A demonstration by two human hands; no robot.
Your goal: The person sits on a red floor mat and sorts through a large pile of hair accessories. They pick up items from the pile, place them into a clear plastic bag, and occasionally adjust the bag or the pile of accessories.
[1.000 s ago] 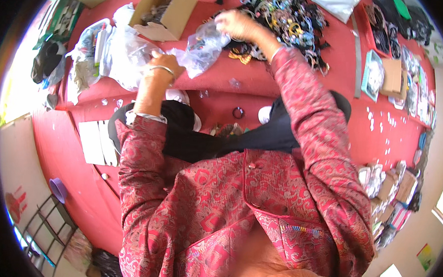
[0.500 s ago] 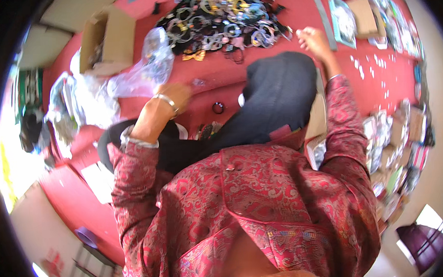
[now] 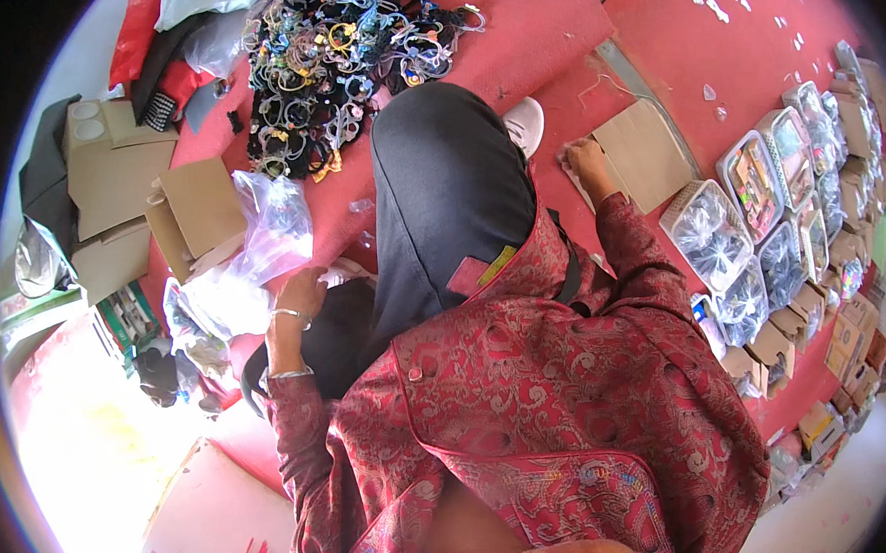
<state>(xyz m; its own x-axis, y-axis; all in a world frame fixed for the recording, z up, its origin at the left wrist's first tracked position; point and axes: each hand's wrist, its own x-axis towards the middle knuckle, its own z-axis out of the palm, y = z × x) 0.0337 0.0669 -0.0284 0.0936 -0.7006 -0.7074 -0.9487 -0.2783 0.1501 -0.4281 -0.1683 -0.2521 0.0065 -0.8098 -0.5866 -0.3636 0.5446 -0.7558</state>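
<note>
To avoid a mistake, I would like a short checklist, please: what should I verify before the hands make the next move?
1. Right hand at the edge of the brown cardboard: ok.
2. Right hand's grip firm: cannot tell, fingers partly hidden.
3. Left hand near the clear plastic bag: ok.
4. Left hand holding that bag: cannot tell.
5. Both hands close together: not ok, wide apart.
6. Heap of coloured bands clear of both hands: ok.
</note>
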